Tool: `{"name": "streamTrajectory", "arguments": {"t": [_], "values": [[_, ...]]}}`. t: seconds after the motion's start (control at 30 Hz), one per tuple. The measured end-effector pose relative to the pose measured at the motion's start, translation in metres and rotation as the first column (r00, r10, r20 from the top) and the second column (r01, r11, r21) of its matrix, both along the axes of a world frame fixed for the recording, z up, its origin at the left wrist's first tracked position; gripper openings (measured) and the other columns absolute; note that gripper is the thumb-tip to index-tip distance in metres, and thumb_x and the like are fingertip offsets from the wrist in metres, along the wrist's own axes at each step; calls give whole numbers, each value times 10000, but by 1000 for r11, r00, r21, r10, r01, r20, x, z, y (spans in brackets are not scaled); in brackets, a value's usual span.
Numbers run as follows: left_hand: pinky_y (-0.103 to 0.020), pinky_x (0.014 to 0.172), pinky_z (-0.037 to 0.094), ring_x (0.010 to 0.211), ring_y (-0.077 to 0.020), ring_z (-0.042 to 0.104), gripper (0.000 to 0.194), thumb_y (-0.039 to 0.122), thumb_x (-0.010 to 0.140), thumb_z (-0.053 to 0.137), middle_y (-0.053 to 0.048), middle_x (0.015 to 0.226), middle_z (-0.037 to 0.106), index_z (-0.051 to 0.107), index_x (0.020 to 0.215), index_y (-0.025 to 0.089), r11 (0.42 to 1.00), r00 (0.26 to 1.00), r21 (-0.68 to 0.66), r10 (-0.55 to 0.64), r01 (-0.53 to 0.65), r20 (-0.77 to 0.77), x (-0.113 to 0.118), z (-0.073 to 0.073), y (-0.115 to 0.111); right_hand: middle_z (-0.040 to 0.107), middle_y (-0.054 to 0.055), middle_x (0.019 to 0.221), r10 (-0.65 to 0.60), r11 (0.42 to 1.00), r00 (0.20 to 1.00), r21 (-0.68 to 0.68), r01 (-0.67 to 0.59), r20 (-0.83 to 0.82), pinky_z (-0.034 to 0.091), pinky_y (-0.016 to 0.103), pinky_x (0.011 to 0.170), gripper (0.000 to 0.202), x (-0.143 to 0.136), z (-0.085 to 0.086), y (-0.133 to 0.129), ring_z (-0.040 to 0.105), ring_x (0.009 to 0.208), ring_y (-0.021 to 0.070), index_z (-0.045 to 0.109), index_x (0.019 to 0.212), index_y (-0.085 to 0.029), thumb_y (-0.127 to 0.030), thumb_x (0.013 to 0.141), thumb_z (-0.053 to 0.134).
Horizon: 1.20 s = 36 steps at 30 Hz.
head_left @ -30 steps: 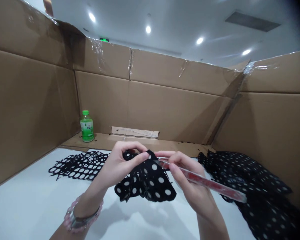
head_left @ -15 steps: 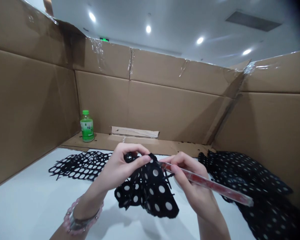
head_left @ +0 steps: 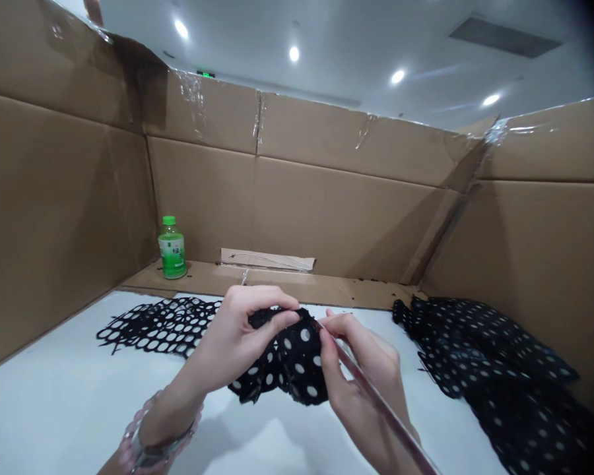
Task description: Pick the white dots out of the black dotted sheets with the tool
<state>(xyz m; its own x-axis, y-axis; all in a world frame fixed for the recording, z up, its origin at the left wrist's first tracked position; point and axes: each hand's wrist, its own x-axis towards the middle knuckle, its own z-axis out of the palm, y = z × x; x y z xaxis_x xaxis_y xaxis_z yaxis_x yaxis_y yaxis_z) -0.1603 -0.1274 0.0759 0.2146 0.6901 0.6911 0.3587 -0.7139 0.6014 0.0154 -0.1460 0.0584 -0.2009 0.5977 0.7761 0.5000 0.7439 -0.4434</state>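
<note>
A piece of black fabric (head_left: pixel 301 359) with round white dots or holes hangs bunched above the white table. My left hand (head_left: pixel 242 330) pinches its upper edge between thumb and fingers, with a pink bead bracelet and a metal band on the wrist. In my right hand (head_left: pixel 366 369) is a slim, long tool (head_left: pixel 381 409) with a clear and reddish handle. Its tip meets the fabric's upper right edge, where my right thumb and index finger also come close; the exact kind of tip is hidden.
A black net-like sheet with large holes (head_left: pixel 163 326) lies on the table (head_left: pixel 44 389) at left. More dotted black fabric (head_left: pixel 495 343) is heaped at right. Cardboard walls (head_left: pixel 346 211) enclose the table. A green-capped bottle (head_left: pixel 172 251) stands in the back left corner, near a cardboard strip (head_left: pixel 267 260).
The tool has swung from lying nearly level to a steeper slant toward me. My right hand has turned and moved slightly left. The fabric's lower right part has drawn upward and left.
</note>
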Motion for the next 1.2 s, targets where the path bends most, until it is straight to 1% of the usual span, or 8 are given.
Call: {"name": "streamTrajectory", "arguments": {"t": [0.13, 0.27, 0.47, 0.57, 0.67, 0.93, 1.07, 1.2], "values": [[-186, 638, 478, 651, -114, 637, 123, 197, 861, 633, 7, 714, 719, 692, 758, 166, 999, 1000, -28, -20, 20, -3, 0, 0, 3, 587, -13, 660, -59, 996, 998, 66, 57, 32, 484, 256, 614, 161, -4, -2, 2, 566, 536, 129, 513, 805, -228, -97, 888, 472], [-212, 651, 490, 683, -147, 660, 125, 246, 833, 657, -7, 721, 735, 698, 743, 170, 992, 998, -122, 48, -42, 40, -4, 1, 13, 668, -7, 684, 76, 984, 995, -154, -86, -68, 486, 263, 563, 173, 10, 6, 8, 630, 576, 146, 525, 795, -239, -249, 953, 455], [-221, 596, 479, 638, -152, 642, 143, 280, 810, 668, -12, 686, 724, 696, 724, 169, 983, 986, -163, 102, -80, 134, -2, 0, 19, 751, -9, 680, 25, 959, 918, -251, -134, -395, 532, 384, 707, 374, 28, 10, 28, 690, 541, 176, 423, 1311, -282, -459, 1004, 304], [-225, 608, 475, 639, -151, 644, 147, 281, 831, 656, -11, 693, 728, 704, 745, 173, 990, 993, -120, 88, -78, 77, 3, -2, 16, 768, 56, 894, 94, 926, 915, -303, -224, -392, 532, 363, 766, 235, 20, 6, 36, 726, 850, 206, 544, 972, -246, -440, 978, 412], [-220, 644, 481, 662, -146, 653, 140, 277, 847, 651, -5, 719, 736, 705, 767, 175, 993, 998, -97, 67, -66, 8, 6, -3, 15, 732, 38, 895, 227, 867, 871, -318, -385, -435, 523, 304, 722, 280, 9, 2, 39, 691, 839, 180, 402, 737, -233, -350, 893, 603], [-265, 741, 504, 792, -177, 667, 105, 282, 833, 672, -33, 852, 740, 692, 854, 181, 997, 999, -69, 33, -36, -42, 6, -4, 20, 645, -27, 717, 289, 790, 761, -304, -532, -581, 453, 224, 558, 379, 3, 0, 38, 572, 610, 111, 327, 729, -241, -279, 803, 697], [-358, 872, 460, 916, -222, 636, 61, 250, 812, 696, -57, 915, 716, 691, 792, 193, 938, 965, 231, 263, -260, 15, 15, -11, 21, 575, -72, 655, 220, 832, 683, -231, -504, -696, 446, 183, 576, 389, -5, -2, 36, 519, 577, 74, 322, 732, -237, -233, 804, 704], [-268, 705, 508, 708, -165, 663, 122, 202, 860, 617, -48, 765, 734, 684, 765, 163, 974, 988, 167, 147, -154, 49, 25, -14, 20, 575, -73, 664, 175, 877, 685, -205, -435, -707, 478, 193, 596, 386, -13, -6, 35, 557, 594, 85, 314, 751, -245, -217, 811, 694]]}}
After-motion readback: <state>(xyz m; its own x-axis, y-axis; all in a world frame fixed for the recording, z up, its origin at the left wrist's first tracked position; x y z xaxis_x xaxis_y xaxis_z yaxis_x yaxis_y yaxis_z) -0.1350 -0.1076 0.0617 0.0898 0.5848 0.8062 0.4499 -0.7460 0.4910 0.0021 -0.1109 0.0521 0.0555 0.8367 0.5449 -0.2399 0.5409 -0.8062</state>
